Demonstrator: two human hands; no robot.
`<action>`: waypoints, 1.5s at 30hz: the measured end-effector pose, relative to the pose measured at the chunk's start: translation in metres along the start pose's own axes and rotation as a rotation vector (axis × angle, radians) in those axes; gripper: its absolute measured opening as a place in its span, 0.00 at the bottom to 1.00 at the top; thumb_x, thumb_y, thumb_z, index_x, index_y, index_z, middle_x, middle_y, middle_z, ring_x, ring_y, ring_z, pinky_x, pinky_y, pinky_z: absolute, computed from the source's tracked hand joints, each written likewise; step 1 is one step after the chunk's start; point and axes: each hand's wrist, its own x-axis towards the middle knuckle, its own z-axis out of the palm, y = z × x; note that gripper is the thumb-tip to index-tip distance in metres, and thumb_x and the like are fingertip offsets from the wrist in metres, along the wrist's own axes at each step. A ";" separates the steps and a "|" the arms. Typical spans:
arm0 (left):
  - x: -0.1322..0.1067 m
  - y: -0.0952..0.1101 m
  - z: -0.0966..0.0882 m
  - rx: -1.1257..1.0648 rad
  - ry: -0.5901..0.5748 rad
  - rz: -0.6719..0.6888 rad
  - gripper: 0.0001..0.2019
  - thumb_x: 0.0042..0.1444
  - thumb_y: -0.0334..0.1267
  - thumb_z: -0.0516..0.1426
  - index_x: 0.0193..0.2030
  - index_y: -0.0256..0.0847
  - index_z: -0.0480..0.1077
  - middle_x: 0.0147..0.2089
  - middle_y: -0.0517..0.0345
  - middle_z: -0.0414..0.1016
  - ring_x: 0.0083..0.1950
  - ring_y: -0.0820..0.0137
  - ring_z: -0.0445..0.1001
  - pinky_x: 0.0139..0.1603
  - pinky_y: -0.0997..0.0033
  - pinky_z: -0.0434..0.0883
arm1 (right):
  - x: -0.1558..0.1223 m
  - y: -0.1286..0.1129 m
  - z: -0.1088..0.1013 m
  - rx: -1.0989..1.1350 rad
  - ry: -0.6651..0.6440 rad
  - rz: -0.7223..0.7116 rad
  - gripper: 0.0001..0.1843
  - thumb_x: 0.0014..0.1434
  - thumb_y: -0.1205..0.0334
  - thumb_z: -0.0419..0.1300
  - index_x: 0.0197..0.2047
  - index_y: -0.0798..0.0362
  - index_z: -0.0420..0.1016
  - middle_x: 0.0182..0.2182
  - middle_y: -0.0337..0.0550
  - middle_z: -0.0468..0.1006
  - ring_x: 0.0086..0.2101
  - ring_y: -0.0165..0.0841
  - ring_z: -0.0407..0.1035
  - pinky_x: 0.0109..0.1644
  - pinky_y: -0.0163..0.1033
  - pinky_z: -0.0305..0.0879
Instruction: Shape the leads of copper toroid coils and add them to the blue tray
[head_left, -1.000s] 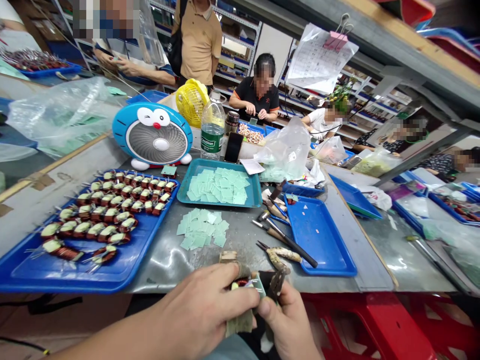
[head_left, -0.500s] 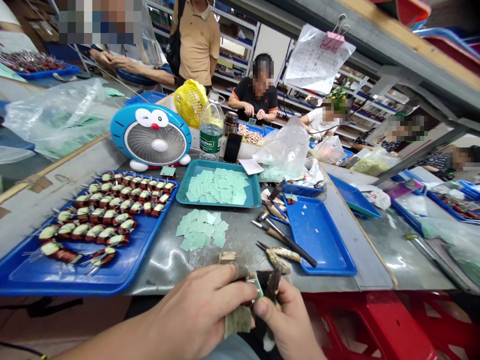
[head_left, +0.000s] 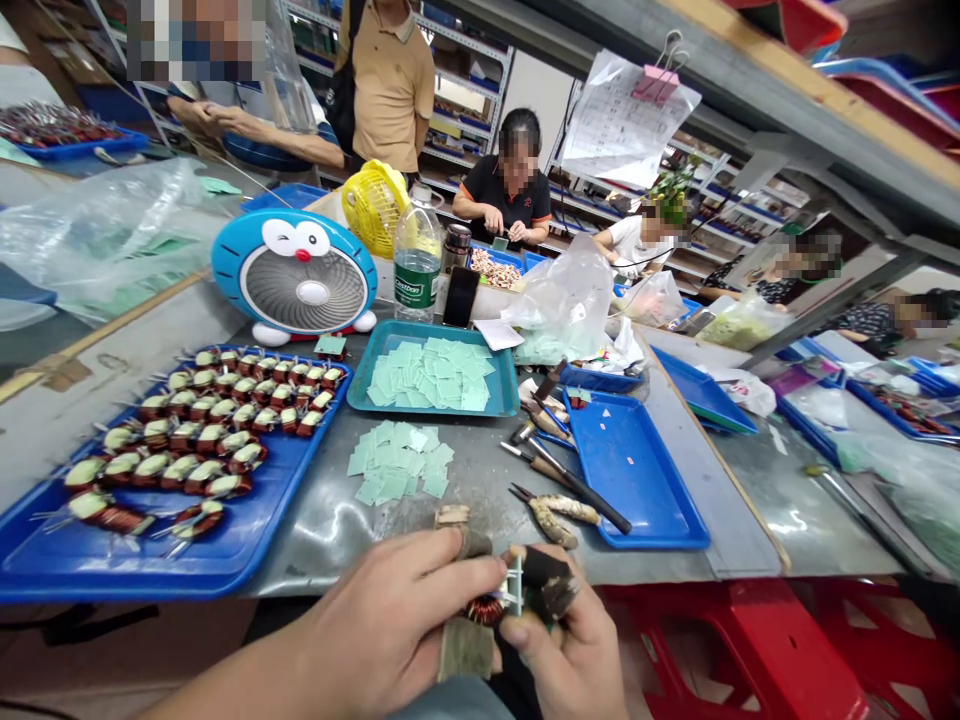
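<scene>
Low in the middle of the head view, my left hand is closed around a copper-wound coil, with worn cloth-like wraps on its fingers. A small pale green plate stands on edge against the coil's right side, and pale leads show at it. My right hand is closed on the plate from the right, thumb at its lower edge. Dark, frayed material covers the right fingertips; I cannot tell whether it is a wrap. Behind my hands lies a loose pile of green plates.
At left, a blue tray bears rows of coils. A teal tray holds more plates. Pliers and other tools lie beside another blue tray. A blue fan and water bottle stand behind. A co-worker sits opposite.
My right hand has turned slightly, and the green plate now shows edge-on against the coil. More of the coil's copper winding is visible. The view has shifted a little.
</scene>
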 end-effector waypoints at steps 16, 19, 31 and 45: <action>0.009 0.006 -0.008 0.140 -0.038 0.130 0.16 0.72 0.50 0.52 0.52 0.43 0.74 0.33 0.55 0.71 0.30 0.66 0.72 0.29 0.69 0.65 | -0.007 0.000 -0.003 -0.047 -0.054 -0.024 0.22 0.62 0.60 0.66 0.58 0.53 0.76 0.48 0.49 0.75 0.46 0.31 0.75 0.51 0.29 0.74; 0.006 0.003 -0.004 0.109 -0.005 0.114 0.16 0.71 0.50 0.53 0.53 0.43 0.74 0.33 0.55 0.71 0.30 0.66 0.71 0.29 0.69 0.64 | -0.002 -0.007 -0.005 -0.048 -0.085 -0.085 0.21 0.62 0.62 0.65 0.59 0.49 0.75 0.46 0.45 0.75 0.44 0.28 0.75 0.49 0.27 0.73; 0.000 0.002 -0.005 0.048 -0.009 0.098 0.12 0.71 0.43 0.54 0.57 0.44 0.69 0.39 0.52 0.76 0.35 0.63 0.77 0.36 0.67 0.71 | 0.017 -0.029 -0.008 -0.184 -0.124 -0.269 0.16 0.66 0.54 0.63 0.54 0.50 0.75 0.43 0.41 0.75 0.43 0.22 0.73 0.47 0.21 0.71; 0.001 -0.013 0.012 -0.897 0.112 -0.800 0.16 0.67 0.44 0.59 0.57 0.43 0.64 0.48 0.54 0.77 0.46 0.66 0.77 0.46 0.69 0.74 | -0.004 0.016 0.011 0.184 0.034 0.430 0.35 0.60 0.44 0.67 0.61 0.59 0.72 0.47 0.54 0.77 0.41 0.31 0.77 0.46 0.34 0.77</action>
